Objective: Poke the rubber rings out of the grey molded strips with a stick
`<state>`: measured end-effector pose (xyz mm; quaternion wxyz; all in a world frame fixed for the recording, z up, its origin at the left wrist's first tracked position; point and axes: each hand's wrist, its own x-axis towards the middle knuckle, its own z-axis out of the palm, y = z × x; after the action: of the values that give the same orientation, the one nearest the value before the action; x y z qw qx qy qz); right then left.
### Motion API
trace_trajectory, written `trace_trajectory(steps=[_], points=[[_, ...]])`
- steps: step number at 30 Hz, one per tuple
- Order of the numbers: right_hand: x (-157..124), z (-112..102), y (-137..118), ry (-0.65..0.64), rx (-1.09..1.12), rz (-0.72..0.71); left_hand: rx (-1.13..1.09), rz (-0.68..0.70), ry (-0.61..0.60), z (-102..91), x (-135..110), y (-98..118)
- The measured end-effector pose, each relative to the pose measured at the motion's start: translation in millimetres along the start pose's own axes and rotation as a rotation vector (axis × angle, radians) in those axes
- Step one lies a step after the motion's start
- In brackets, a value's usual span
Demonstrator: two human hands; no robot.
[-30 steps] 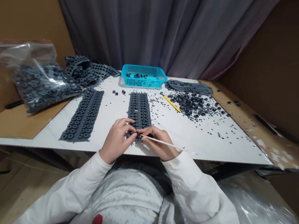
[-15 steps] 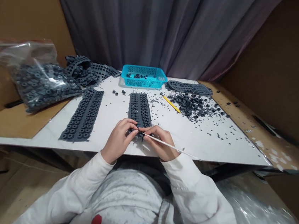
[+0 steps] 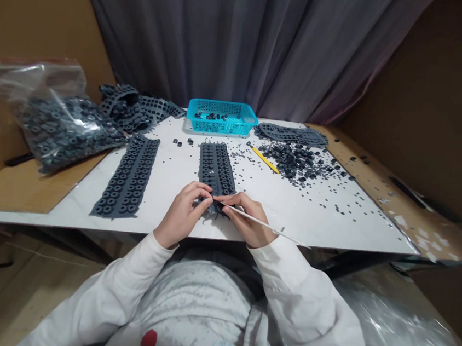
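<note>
My right hand (image 3: 248, 218) grips a thin white stick-like tool (image 3: 265, 223), its dark tip pointing left toward my other hand. Finger and thumb of my left hand (image 3: 185, 212) are pinched together right by that tip; whatever they hold is dark and too small to make out. Beneath both hands lies a dark grey rubber strip (image 3: 217, 166) with rows of ring-shaped parts, its near end partly covered by my fingers. A second, similar strip (image 3: 127, 176) lies flat to the left.
A blue basket (image 3: 221, 128) with a few dark pieces stands at the back. Right of it are a yellow tool (image 3: 264, 159) and a pile of dark pieces (image 3: 298, 162). A clear bag (image 3: 70, 128) of ring parts sits left, beside crumpled perforated sheets (image 3: 128, 108).
My fingertips have shifted slightly; the tool's dark tip now shows between my hands. Otherwise the things on the table stay as they were.
</note>
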<state>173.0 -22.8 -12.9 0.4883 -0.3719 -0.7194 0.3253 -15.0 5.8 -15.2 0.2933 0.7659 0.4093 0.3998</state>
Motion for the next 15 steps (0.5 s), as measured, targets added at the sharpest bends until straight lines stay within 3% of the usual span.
trace_trajectory(steps=[15], points=[[-1.1, 0.0, -0.4, -0.008, 0.019, 0.029, -0.014, 0.002, 0.009, 0.9, 0.7, -2.0]])
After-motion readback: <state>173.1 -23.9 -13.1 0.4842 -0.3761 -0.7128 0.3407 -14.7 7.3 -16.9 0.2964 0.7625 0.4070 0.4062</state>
